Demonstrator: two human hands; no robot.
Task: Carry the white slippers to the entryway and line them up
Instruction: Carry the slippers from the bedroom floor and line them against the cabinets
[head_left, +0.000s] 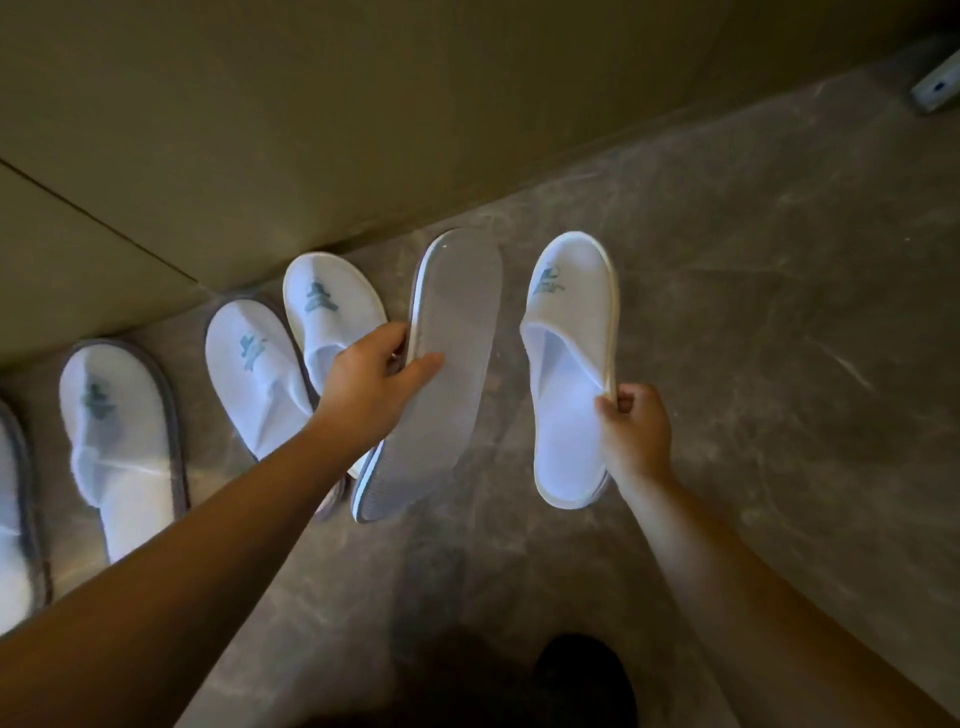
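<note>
My left hand (376, 376) grips a white slipper (447, 332) by its edge, turned so its grey sole faces me, toe toward the wall. In my right hand (631, 428) is a second white slipper (571, 358), upper side up with a teal logo on the toe, pinched at its right edge. Both are held above the floor. On the floor to the left, several white slippers with teal logos stand in a row along the wall: one (332, 312) partly behind my left hand, another (254, 374), a third (119, 441), and a piece of one at the frame's left edge (13, 519).
A beige wall (363, 104) runs diagonally behind the row. The floor (753, 312) is grey-brown stone, bare to the right of the held slippers. A small white object (935, 85) sits at the far right by the wall. A dark foot (587, 680) shows at the bottom.
</note>
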